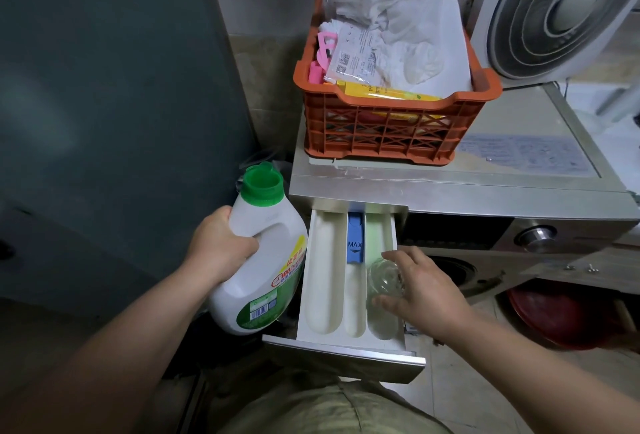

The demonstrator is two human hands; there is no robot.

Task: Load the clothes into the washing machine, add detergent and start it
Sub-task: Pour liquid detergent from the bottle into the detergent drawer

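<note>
Detergent bottle (263, 260) was in the left hand (221, 250), held upright just left of the open dispenser drawer (346, 281). Fingers were wrapped shut through the moulded handle near the shoulder. Good hold point: a rigid white plastic jug, likely heavy if full, smooth and probably slick if any soap has run down it. Its green neck (263, 184) looked uncapped, so tilting would spill.

Right hand (419, 291) was curled partly closed round a small clear cup (384, 277), thumb low and fingers high, with the cup lying over the drawer's right-hand compartment. Cup looked like thin clear plastic, light and stiff, easy to fumble if wet. Couldn't tell if anything was in it.

Drawer was white moulded plastic with three long rounded troughs and a blue insert marked MAX (355, 243) in the middle one. Metal-look front lip, pulled far out; likely flexes if leaned on.

Washing machine (485, 198) had a brushed grey casing, a round knob (536, 236) at right and a dark door opening below. An orange lattice crate (391, 128) of white cloth and packets sat on its top, touching nothing in hand. A white fan (561, 10) stood behind it. A red basin (554, 315) lay low at right.
</note>
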